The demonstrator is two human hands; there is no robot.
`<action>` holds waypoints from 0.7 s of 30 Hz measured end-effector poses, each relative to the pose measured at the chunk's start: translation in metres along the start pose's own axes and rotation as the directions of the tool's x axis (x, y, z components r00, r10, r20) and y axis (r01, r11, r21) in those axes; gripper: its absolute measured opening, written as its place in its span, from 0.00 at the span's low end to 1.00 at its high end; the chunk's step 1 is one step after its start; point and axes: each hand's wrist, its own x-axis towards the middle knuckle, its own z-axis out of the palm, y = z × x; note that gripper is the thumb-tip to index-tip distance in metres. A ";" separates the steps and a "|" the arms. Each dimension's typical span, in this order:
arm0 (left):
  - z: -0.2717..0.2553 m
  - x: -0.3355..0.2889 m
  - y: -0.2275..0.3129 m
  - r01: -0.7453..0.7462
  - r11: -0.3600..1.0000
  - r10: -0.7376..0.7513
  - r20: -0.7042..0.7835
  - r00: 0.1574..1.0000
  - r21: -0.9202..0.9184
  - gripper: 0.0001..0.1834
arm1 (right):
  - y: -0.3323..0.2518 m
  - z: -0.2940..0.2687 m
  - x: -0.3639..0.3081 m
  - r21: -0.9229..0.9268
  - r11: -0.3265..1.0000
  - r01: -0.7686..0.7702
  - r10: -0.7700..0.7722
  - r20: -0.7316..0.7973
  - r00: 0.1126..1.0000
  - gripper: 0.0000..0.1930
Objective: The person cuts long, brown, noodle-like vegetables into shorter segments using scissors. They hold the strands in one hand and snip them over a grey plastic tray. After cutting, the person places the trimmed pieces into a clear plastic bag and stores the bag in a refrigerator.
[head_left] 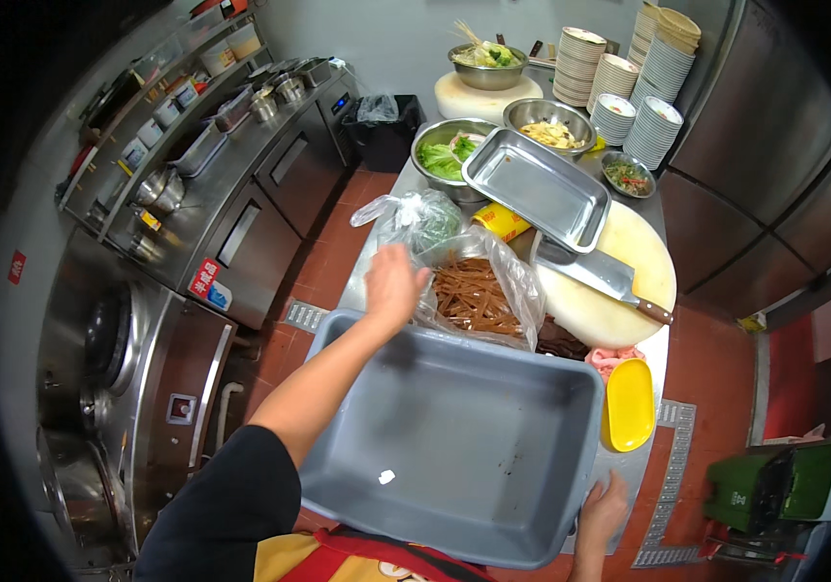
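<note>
A large grey plastic tub [449, 436] sits in front of me at the near end of the table, with a small white scrap [386, 476] on its bottom. My left hand [394, 286] is above the tub's far left rim, beside a clear plastic bag of brown strips [477, 296]. Its thumb stands apart from the fingers and nothing shows in it; whether it touches the bag I cannot tell. Outside the tub's right side, low by the table edge, my right hand [605, 504] has its fingers apart and holds nothing visible. A yellow oval dish [630, 405] lies just beyond it.
A cleaver [605, 275] rests on a round white cutting board [643, 238], near a steel tray [538, 184]. Bowls of vegetables [445, 155] and stacked plates [656, 131] stand farther back. Left is a steel counter [231, 184]; right, a green bin [769, 485].
</note>
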 end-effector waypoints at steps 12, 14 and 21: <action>0.007 0.038 -0.058 0.122 0.904 -0.120 0.031 0.992 -0.410 0.19 | -0.207 0.118 0.265 0.318 0.948 -0.016 -0.079 0.285 0.955 0.21; -0.010 0.040 -0.071 0.063 0.917 -0.080 -0.025 0.996 -0.395 0.15 | -0.186 0.081 0.274 0.690 0.698 -0.193 -0.043 0.310 0.950 0.15; 0.001 0.011 -0.114 0.009 0.865 0.032 0.074 0.997 -0.501 0.15 | -0.055 0.021 0.243 0.121 0.992 -0.026 0.038 -0.100 0.994 0.21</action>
